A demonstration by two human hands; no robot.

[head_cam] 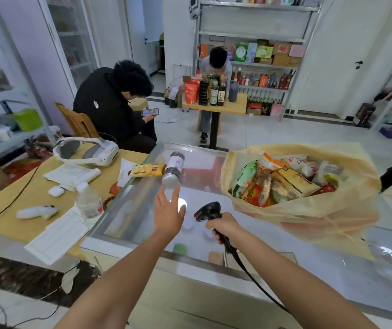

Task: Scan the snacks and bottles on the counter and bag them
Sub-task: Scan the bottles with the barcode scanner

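A dark bottle with a white label (174, 169) lies on its side on the glass counter (214, 236). Beside it to the left lies a yellow snack packet (147, 170). My left hand (169, 213) reaches over the counter with straight fingers, its fingertips just short of the bottle's near end. My right hand (223, 227) grips the handle of a black barcode scanner (208, 212), whose head points left toward the bottle. A yellow plastic bag (309, 210) stands open on the right, filled with several snack packets.
On the wooden desk (12, 217) to the left are a clear water bottle (88, 201), papers, an earbud case and a white headset (88, 151). A seated person (116, 108) is behind it; another stands at a small table of bottles (214, 91). The scanner's cable trails toward me.
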